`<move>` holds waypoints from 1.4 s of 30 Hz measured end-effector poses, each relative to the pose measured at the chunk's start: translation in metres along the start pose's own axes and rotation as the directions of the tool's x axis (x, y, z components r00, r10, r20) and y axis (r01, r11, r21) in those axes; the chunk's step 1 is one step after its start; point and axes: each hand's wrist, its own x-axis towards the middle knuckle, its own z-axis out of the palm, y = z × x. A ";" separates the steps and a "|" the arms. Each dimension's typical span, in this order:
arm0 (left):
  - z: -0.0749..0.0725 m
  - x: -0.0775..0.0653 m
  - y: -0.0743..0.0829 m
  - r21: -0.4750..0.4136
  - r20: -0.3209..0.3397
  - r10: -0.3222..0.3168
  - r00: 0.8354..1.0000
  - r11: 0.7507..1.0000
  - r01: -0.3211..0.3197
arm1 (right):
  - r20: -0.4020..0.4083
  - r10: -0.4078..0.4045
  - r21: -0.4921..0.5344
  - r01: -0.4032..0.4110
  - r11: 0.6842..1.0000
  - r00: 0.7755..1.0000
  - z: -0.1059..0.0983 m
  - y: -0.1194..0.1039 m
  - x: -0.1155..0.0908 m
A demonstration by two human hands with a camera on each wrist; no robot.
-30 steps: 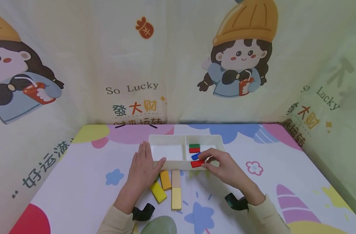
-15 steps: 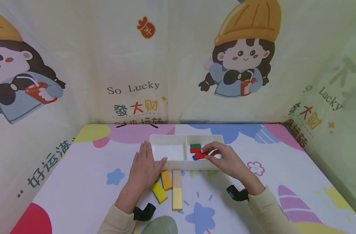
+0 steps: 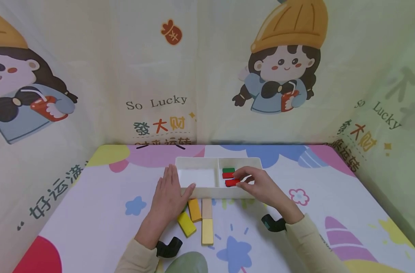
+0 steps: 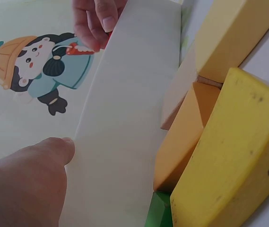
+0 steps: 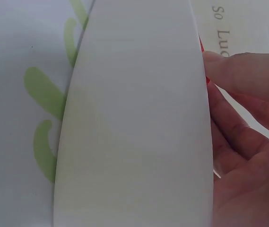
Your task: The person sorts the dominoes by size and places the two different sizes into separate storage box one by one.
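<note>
A white two-compartment box [image 3: 227, 193] stands on the table. My left hand [image 3: 168, 197] rests on its left front corner, fingers straight, thumb along the front rim. Over the right compartment, my right hand [image 3: 262, 187] pinches a red block [image 3: 232, 183] between thumb and fingers. The blue block seen there earlier is now hidden, apparently under the held one. Behind lie another red block [image 3: 227, 175] and a green block [image 3: 228, 170], side by side. In the right wrist view the box wall hides most of the held block.
In front of the box lie a yellow block [image 3: 187, 224], an orange block [image 3: 194, 210], a beige block [image 3: 207, 208] and a pale yellow block [image 3: 207, 232]. A green block [image 4: 160, 210] is partly hidden beside the left hand. A printed curtain [image 3: 214, 125] closes off the back.
The right hand has carried the red block from above the front rim back into the right compartment and lowered it over the blue block. The left hand has stayed on the box.
</note>
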 end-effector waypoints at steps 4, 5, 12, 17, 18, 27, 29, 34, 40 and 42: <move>-0.001 0.002 0.001 0.000 -0.003 0.003 1.000 1.000 -0.003 | 0.007 0.007 -0.006 -0.007 1.000 1.000 -0.001 -0.001 0.003; -0.001 0.002 0.001 0.000 -0.005 0.003 1.000 1.000 -0.003 | 0.011 0.012 -0.002 -0.012 1.000 1.000 -0.001 -0.001 0.003; 0.000 0.001 0.001 -0.002 0.005 -0.007 1.000 1.000 0.007 | 0.061 0.027 0.017 -0.028 0.999 0.998 -0.002 0.002 0.001; 0.001 0.001 0.001 0.002 0.002 -0.002 1.000 1.000 0.002 | 0.052 0.023 0.009 -0.023 1.000 0.998 -0.002 0.002 0.000; 0.001 0.001 0.001 0.001 -0.001 0.000 1.000 1.000 0.000 | 0.047 0.021 0.008 -0.022 1.000 0.999 -0.002 0.002 0.000; 0.003 -0.001 0.003 0.003 0.003 -0.002 1.000 1.000 0.002 | -0.020 -0.025 0.012 0.026 1.000 0.999 -0.004 0.001 -0.010; 0.003 -0.001 0.003 0.010 0.004 0.001 1.000 1.000 -0.001 | -0.048 -0.039 0.011 0.040 0.999 0.998 -0.006 0.000 -0.013; 0.000 0.000 0.004 0.016 -0.001 0.006 1.000 1.000 -0.006 | -0.146 -0.053 -0.037 0.048 0.998 0.988 -0.012 -0.003 -0.024; -0.002 -0.001 0.001 0.016 -0.004 0.000 1.000 1.000 0.001 | -0.305 -0.034 -0.145 -0.011 0.989 0.952 -0.014 -0.001 -0.039; -0.002 -0.002 0.001 0.018 0.000 -0.001 1.000 1.000 0.001 | -0.338 -0.034 -0.168 -0.025 0.985 0.941 -0.014 0.001 -0.042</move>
